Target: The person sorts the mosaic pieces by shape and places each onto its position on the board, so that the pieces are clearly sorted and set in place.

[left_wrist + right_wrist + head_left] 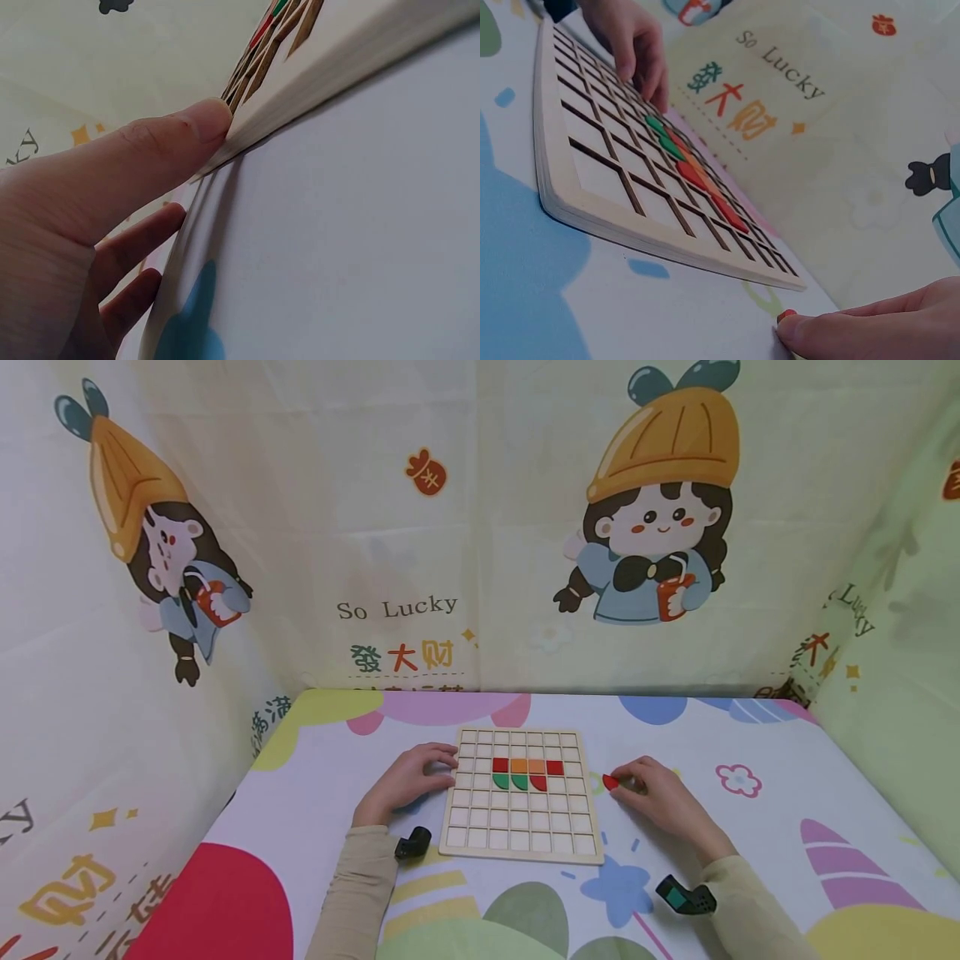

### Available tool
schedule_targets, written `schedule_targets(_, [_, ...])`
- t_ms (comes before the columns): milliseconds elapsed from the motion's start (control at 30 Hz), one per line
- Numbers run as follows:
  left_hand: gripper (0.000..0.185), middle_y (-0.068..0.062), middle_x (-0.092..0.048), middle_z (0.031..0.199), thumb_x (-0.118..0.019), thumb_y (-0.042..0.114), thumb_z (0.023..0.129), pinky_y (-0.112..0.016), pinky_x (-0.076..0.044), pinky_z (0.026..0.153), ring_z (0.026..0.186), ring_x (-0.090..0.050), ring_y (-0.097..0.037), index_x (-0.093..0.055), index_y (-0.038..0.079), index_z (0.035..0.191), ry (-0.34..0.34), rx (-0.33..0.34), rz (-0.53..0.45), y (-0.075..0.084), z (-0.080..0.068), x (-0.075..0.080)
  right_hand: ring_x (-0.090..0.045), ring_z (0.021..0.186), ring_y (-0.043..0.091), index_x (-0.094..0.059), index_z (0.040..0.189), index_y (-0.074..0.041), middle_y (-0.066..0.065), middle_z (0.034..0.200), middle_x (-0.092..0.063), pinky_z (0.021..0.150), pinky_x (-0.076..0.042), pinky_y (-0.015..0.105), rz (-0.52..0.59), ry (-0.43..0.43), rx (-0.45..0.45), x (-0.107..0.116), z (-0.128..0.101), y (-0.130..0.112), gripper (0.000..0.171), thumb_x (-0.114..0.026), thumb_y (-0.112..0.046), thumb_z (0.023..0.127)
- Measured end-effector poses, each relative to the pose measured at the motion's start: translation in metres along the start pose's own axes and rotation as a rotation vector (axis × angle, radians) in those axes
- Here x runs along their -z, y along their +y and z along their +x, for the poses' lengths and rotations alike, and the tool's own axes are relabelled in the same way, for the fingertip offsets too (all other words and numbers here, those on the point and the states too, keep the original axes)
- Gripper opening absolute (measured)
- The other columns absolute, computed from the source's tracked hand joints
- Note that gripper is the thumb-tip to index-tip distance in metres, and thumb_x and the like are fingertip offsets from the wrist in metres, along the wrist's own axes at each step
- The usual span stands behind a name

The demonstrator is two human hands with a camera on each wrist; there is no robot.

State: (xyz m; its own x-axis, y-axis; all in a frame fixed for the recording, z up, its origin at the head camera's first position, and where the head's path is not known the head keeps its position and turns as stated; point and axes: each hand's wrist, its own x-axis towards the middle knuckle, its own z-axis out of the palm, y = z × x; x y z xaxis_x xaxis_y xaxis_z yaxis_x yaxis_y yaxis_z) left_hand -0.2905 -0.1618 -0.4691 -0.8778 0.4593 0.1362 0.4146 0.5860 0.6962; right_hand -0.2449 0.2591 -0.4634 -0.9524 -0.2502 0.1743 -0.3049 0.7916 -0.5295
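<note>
Head view, left hand: we see the left hand (408, 781) resting on the tabletop (787, 827) with relaxed fingers touching the left edge of the wooden grid board (517, 835); it holds nothing.
Head view, right hand: the right hand (656, 793) pinches a small red piece (611, 782) just right of the board, low over the tabletop.
Head view, board: red, orange and green pieces (528, 774) sit in two middle rows of the grid.
Head view, writing: the backdrop curtain (300, 527) reads "So Lucky" above Chinese characters, beside cartoon girls in orange hats.
Left wrist view: the thumb (150, 161) presses against the board's rim (330, 75); the other fingers (139, 247) lie loosely straight beside the tabletop.
Right wrist view: we see fingertips (810, 334) closed on the red piece (786, 316) near the board's corner (780, 274); the left hand (634, 45) rests at the far edge; "So Lucky" shows again.
</note>
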Motion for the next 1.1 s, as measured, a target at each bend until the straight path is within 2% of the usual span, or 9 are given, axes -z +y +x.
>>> schedule_targets(400, [0.023,-0.003,-0.059,0.135,-0.075,0.018,0.086,-0.045,-0.033,0.113,0.132,-0.046,-0.026,-0.072,0.011,0.108,-0.005,0.009,-0.017,0.0036,0.0002,0.0016,-0.053,0.085,0.017,-0.070,0.105,-0.008,0.003,0.099,-0.062,0.077,-0.051,0.035,-0.004,0.004,-0.014,-0.0010,0.0015,-0.0009,0.025,-0.078,-0.019,0.084])
schedule_targets(533, [0.023,-0.002,-0.058,0.135,-0.075,0.018,0.086,-0.044,-0.032,0.114,0.133,-0.045,-0.025,-0.072,0.011,0.108,-0.011,0.026,-0.024,0.0045,-0.0005,0.0022,-0.056,0.085,0.016,-0.068,0.106,-0.008,0.003,0.099,-0.063,0.078,-0.053,0.036,0.013,0.001,-0.018,-0.0007,0.0015,-0.0020,0.027,-0.078,-0.018,0.083])
schedule_targets(700, [0.023,-0.003,-0.059,0.135,-0.075,0.018,0.086,-0.045,-0.032,0.113,0.133,-0.045,-0.026,-0.072,0.011,0.108,-0.008,0.017,-0.017,0.0043,-0.0008,0.0020,-0.057,0.085,0.016,-0.069,0.109,-0.007,0.002,0.099,-0.064,0.079,-0.054,0.036,0.025,-0.008,-0.001,0.0002,0.0012,-0.0037,0.029,-0.078,-0.017,0.083])
schedule_targets(967, [0.023,-0.003,-0.059,0.134,-0.075,0.018,0.086,-0.046,-0.033,0.113,0.132,-0.046,-0.026,-0.072,0.011,0.108,-0.008,0.010,-0.011,0.0026,-0.0005,0.0010,-0.058,0.086,0.018,-0.069,0.112,-0.005,0.006,0.102,-0.061,0.077,-0.055,0.037,0.025,0.035,-0.028,0.0040,0.0004,-0.0036,0.029,-0.076,-0.008,0.084])
schedule_targets(1100, [0.023,-0.003,-0.059,0.135,-0.075,0.018,0.086,-0.047,-0.032,0.113,0.132,-0.046,-0.027,-0.072,0.011,0.108,-0.008,0.006,-0.013,0.0027,-0.0002,0.0013,-0.057,0.086,0.018,-0.070,0.110,-0.006,0.005,0.100,-0.060,0.076,-0.055,0.034,0.020,0.038,-0.005,0.0034,0.0013,-0.0020,0.026,-0.073,-0.004,0.084])
